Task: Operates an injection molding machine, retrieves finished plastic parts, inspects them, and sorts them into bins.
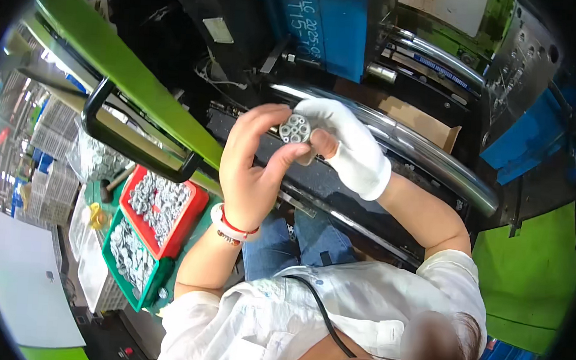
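Note:
A small round grey part [295, 129] with several ring-like holes in its face is held between my two hands, in front of the machine. My left hand [250, 151], bare with bracelets at the wrist, pinches it between the thumb below and the fingers above. My right hand [349, 144] wears a white glove that leaves the thumb tip bare. Its thumb and fingers close on the part's right side. The back of the part is hidden by the glove.
A polished steel bar [428, 149] crosses behind my hands, with a cardboard piece [420, 119] beyond it. On the left stand a red bin [190, 213] and a green bin [146, 293] of small metal parts. A green door frame with a black handle [138, 154] rises beside them.

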The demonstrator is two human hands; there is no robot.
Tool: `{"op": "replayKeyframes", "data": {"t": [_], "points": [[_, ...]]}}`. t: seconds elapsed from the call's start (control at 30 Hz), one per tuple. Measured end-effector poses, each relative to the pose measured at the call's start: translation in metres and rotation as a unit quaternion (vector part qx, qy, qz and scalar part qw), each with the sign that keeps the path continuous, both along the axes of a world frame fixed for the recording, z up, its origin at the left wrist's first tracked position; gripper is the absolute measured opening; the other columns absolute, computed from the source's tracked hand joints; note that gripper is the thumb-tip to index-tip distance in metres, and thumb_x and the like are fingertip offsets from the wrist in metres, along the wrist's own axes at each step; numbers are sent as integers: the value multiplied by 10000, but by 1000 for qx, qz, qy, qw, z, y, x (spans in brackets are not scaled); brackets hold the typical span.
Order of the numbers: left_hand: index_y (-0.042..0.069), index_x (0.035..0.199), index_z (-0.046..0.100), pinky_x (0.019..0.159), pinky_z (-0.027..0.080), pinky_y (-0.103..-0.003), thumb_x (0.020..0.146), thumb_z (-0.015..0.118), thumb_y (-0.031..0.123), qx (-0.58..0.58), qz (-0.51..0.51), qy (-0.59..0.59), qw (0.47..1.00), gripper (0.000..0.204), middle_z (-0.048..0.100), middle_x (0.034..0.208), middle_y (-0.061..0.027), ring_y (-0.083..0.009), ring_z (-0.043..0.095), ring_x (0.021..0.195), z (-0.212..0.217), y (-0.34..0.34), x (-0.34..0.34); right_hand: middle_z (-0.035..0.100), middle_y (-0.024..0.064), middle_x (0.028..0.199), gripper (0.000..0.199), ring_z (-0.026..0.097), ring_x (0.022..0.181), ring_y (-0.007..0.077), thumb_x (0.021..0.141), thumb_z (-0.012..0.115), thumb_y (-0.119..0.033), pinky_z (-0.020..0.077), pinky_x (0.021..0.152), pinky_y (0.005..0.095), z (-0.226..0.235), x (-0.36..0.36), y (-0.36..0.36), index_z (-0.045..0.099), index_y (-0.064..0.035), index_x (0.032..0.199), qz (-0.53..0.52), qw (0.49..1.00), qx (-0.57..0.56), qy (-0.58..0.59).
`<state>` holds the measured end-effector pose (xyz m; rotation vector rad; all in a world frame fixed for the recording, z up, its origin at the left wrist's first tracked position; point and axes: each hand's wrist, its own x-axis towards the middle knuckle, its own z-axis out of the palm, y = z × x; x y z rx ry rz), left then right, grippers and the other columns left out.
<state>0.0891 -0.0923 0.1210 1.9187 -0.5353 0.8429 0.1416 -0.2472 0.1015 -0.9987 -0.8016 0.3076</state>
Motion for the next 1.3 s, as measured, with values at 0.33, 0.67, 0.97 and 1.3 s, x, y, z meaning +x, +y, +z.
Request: {"op": "replayKeyframes", "data": {"t": [0.33, 0.67, 0.97, 1.3], "points": [[1, 1003, 658, 825, 471, -354, 663, 776, 195, 99, 134, -91, 982, 409, 590, 1097, -168, -296, 572, 979, -4, -3, -7, 563, 60, 989, 706, 564, 832, 123, 769, 690, -495, 456, 712, 239, 6, -7, 3, 459, -17, 1234, 33, 997, -12, 64], [-27, 1198, 395, 925, 474, -392, 905, 534, 83, -11, 395, -329, 858, 342, 492, 1167, -190, -263, 518, 1090, 27, 55, -51, 579, 138, 1132, 399, 594, 914, 181, 874, 627, -163, 522, 807, 299, 54, 176, -83, 496, 18, 1204, -407, 895, 64, -169], [-28, 1349, 281, 716, 450, -271, 931, 452, 6, -162, 305, -125, 930, 452, 509, 1071, -95, -141, 506, 859, 5, 103, -8, 632, 82, 1031, 402, 620, 806, 144, 844, 667, -171, 516, 697, 260, 76, 378, -141, 552, -37, 1205, -531, 842, -65, -68], [-52, 1303, 325, 813, 406, -288, 939, 418, 7, -125, 332, -143, 924, 380, 488, 1101, -110, -176, 462, 933, 2, 101, -6, 597, 85, 1132, 406, 601, 989, 166, 882, 625, -176, 513, 821, 258, 84, 403, -148, 524, 0, 1234, -421, 906, -8, -38]]}}
